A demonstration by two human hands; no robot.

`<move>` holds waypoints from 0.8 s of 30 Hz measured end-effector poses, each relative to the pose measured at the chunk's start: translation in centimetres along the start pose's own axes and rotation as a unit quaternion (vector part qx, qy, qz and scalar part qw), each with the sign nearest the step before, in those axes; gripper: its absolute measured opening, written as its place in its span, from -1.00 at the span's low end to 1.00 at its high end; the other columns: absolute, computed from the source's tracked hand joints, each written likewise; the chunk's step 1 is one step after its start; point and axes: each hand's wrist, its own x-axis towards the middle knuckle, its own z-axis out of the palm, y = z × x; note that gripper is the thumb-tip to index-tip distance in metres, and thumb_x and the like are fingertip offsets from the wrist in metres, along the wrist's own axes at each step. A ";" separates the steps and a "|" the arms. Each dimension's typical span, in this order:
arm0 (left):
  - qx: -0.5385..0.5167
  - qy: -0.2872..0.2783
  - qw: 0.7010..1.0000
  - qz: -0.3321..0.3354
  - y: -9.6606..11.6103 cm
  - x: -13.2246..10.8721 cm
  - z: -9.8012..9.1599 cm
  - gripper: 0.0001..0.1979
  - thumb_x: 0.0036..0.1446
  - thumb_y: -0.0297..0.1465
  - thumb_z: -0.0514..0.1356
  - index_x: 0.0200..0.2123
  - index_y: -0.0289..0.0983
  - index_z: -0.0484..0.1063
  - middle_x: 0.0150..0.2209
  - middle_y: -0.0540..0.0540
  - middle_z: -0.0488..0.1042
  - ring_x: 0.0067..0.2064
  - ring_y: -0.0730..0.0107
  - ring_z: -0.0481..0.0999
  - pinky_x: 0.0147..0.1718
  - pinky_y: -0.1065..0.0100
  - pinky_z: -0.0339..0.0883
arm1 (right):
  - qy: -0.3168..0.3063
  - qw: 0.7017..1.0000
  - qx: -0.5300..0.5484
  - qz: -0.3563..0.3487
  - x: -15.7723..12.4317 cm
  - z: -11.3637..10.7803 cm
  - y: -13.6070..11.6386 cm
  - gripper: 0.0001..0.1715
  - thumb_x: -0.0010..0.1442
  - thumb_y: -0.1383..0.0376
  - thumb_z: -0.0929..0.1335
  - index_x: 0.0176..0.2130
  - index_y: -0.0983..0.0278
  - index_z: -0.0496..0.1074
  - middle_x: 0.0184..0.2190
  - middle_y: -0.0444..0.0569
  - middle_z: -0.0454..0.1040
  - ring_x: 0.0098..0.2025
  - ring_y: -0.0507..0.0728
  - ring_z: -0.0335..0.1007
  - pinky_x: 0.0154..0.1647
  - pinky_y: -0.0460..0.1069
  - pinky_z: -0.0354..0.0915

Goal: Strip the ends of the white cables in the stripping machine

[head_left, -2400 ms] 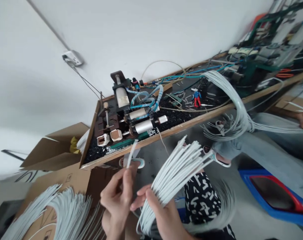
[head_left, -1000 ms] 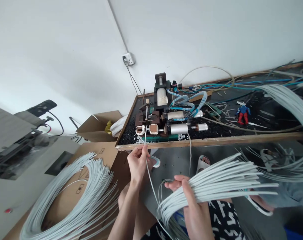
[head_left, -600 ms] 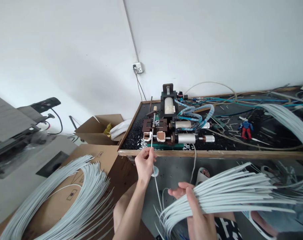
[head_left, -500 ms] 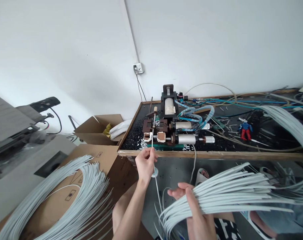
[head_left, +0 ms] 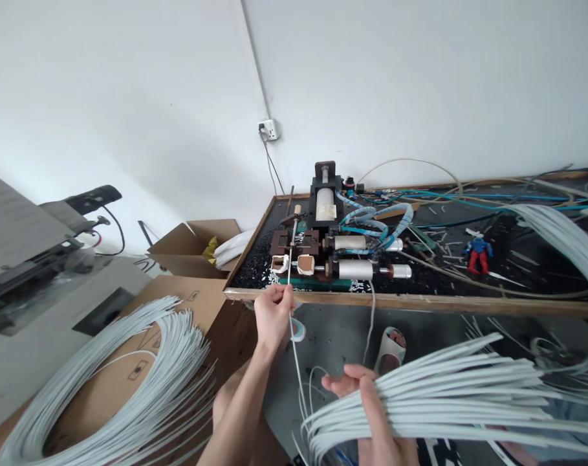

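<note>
My left hand (head_left: 274, 312) pinches a single white cable (head_left: 295, 353) just in front of the bench edge. The cable's upper end runs between the brown jaws of a small pneumatic machine (head_left: 301, 243). Its lower part trails down toward the floor. My right hand (head_left: 376, 411) is wrapped round a thick bundle of white cables (head_left: 449, 395), thumb across the top, with the cut ends fanning to the right. The index and middle fingers stick out to the left of the bundle.
White cable coils (head_left: 129, 401) lie on cardboard (head_left: 177, 304) at left, near an open carton (head_left: 191, 249). Black and white scraps litter the bench (head_left: 449, 226), where a red-and-blue toy figure (head_left: 478, 252) and blue air hoses (head_left: 395, 226) lie. More cables (head_left: 560, 233) hang over its right side.
The view has shifted slightly. My left hand still holds the cable at the machine, and my right hand keeps its bundle, whose ends now spread further right.
</note>
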 end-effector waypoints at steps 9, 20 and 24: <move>0.024 0.006 1.000 -0.011 0.7 -0.2 0.0 -0.66 0.06 -0.14 0.22 -0.52 -0.31 0.38 -0.66 -0.01 0.38 -0.64 0.50 0.30 -0.61 0.50 0.17 | 0.002 1.000 -0.017 0.014 -0.5 0.4 -1.5 -0.79 0.36 0.29 0.27 -0.23 0.30 0.47 -0.45 -0.10 0.57 -0.29 0.06 0.58 -0.06 -0.04 0.42; 0.013 0.010 1.000 -0.017 0.4 0.0 0.0 -0.67 0.04 -0.17 0.24 -0.54 -0.31 0.36 -0.67 -0.01 0.38 -0.65 0.50 0.29 -0.61 0.51 0.18 | -0.002 0.999 -0.019 0.036 0.4 -0.9 -0.5 -0.60 0.19 0.00 0.42 -0.24 0.29 0.49 -0.44 -0.08 0.57 -0.27 0.09 0.57 -0.07 -0.04 0.47; 0.007 0.009 1.000 -0.019 0.6 -0.2 0.1 -0.66 0.05 -0.16 0.25 -0.54 -0.31 0.36 -0.67 -0.02 0.38 -0.65 0.50 0.30 -0.63 0.51 0.17 | 0.011 0.999 -0.017 0.044 0.7 -1.3 0.0 -0.54 0.13 -0.03 0.45 -0.23 0.31 0.47 -0.43 -0.06 0.57 -0.27 0.14 0.57 -0.05 0.03 0.45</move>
